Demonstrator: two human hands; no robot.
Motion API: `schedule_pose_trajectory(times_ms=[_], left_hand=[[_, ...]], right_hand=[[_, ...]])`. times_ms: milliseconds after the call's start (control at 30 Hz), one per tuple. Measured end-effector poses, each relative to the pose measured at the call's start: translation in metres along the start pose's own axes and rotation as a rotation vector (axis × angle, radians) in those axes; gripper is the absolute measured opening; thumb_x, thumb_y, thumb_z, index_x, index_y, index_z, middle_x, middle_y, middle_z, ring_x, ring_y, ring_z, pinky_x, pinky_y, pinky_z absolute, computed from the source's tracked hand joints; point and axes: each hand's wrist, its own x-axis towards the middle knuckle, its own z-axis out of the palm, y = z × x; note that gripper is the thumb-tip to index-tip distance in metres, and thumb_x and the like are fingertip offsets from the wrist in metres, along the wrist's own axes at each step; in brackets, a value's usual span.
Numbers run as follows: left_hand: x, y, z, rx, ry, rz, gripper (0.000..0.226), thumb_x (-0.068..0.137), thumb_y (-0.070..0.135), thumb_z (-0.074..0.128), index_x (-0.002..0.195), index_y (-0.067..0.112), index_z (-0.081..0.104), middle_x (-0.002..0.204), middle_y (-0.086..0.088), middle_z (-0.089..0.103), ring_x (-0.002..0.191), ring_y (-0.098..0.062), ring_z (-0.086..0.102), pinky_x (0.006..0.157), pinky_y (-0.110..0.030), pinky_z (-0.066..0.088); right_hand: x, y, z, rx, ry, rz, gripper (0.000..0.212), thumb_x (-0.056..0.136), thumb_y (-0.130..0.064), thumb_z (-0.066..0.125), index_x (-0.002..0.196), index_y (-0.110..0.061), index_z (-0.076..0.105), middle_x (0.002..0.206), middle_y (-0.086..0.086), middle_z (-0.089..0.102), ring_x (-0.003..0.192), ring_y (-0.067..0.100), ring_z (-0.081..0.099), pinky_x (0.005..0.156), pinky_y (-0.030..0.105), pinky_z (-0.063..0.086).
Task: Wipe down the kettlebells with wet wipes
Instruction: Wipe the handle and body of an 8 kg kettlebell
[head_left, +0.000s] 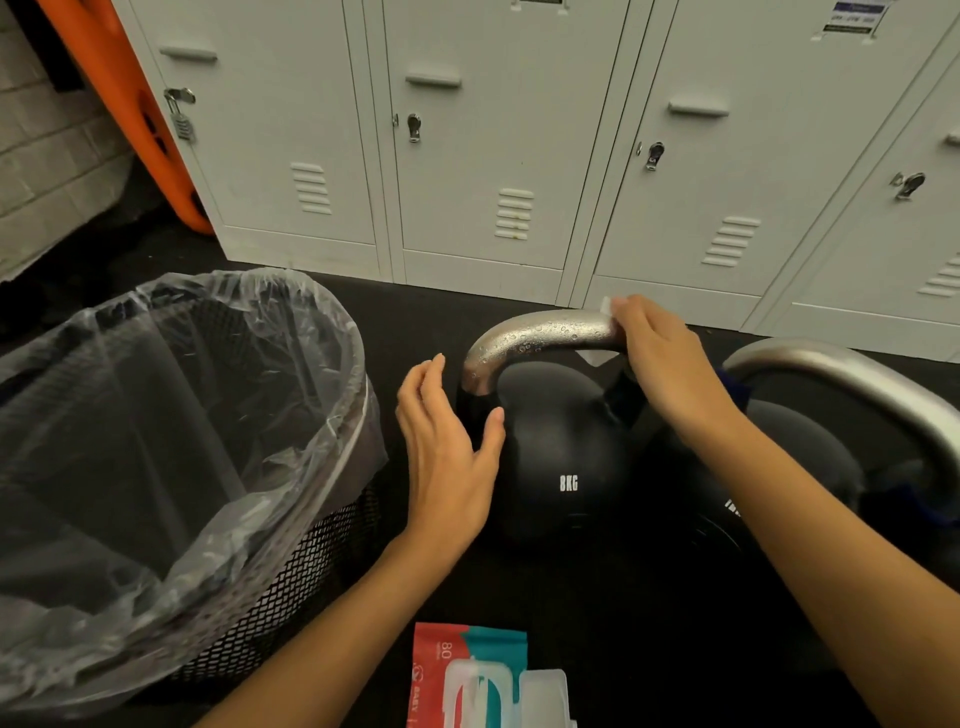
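A black kettlebell (561, 452) marked 8KG stands on the dark floor, its silver handle (524, 338) beaded with water drops. My right hand (665, 364) grips the right end of that handle, with a white wet wipe (607, 304) wrapped under its fingers and showing at their tips. My left hand (447, 441) hovers with fingers straight beside the kettlebell's left shoulder, holding nothing. A second, larger kettlebell (810, 452) stands just to the right, partly hidden behind my right forearm.
A mesh waste bin (332, 545) lined with a clear plastic bag stands at the left. A red and teal wet wipe pack (467, 675) with its lid open lies at the bottom edge. White lockers (493, 156) line the back, with an orange object (119, 104) leaning at the left.
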Motion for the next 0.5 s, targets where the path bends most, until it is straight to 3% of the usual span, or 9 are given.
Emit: schedule_pose_trajectory(times_ms=[100,167,267,367,500], left_hand=[[-0.004,0.0,0.004,-0.009,-0.153,-0.042,0.075,0.095,0.029,0.056,0.152,0.016,0.01,0.155,-0.005,0.019,0.143,-0.015,0.016,0.118,-0.03,0.017],[-0.008,0.0,0.005,-0.045,-0.217,-0.076,0.08,0.096,0.033,0.053,0.153,0.022,-0.002,0.157,-0.003,0.019,0.144,-0.016,0.017,0.118,-0.035,0.02],[-0.01,0.004,0.006,-0.093,-0.239,-0.104,0.09,0.093,0.042,0.055,0.15,0.03,-0.014,0.156,0.001,0.021,0.142,-0.017,0.022,0.117,-0.041,0.023],[-0.01,0.009,0.004,-0.066,-0.269,-0.121,0.102,0.086,0.053,0.059,0.149,0.03,-0.018,0.159,0.003,0.013,0.143,-0.013,0.013,0.119,-0.044,0.014],[-0.009,0.007,0.002,0.023,-0.276,-0.083,0.109,0.082,0.06,0.06,0.149,0.027,-0.019,0.16,0.003,0.009,0.143,-0.008,0.009,0.121,-0.041,0.002]], right_hand=[[0.0,0.001,0.0,0.083,0.025,0.105,0.032,0.101,-0.038,0.037,0.076,-0.026,0.052,0.078,0.0,0.053,0.072,0.014,0.045,0.065,0.026,0.035],[0.001,-0.002,0.004,0.053,0.043,0.114,0.031,0.101,-0.036,0.036,0.079,-0.023,0.054,0.079,0.0,0.053,0.075,0.017,0.046,0.066,0.03,0.036],[0.0,-0.009,0.016,-0.155,0.094,-0.141,0.031,0.101,-0.03,0.037,0.079,-0.015,0.053,0.077,-0.002,0.053,0.079,0.02,0.047,0.071,0.035,0.034],[-0.001,-0.007,0.019,-0.23,0.082,-0.299,0.029,0.101,-0.029,0.039,0.077,-0.022,0.052,0.073,-0.01,0.05,0.079,0.017,0.047,0.081,0.036,0.034],[0.004,-0.001,0.002,-0.011,0.053,0.009,0.032,0.1,-0.036,0.039,0.077,-0.018,0.054,0.074,0.0,0.053,0.073,0.018,0.045,0.069,0.033,0.036]])
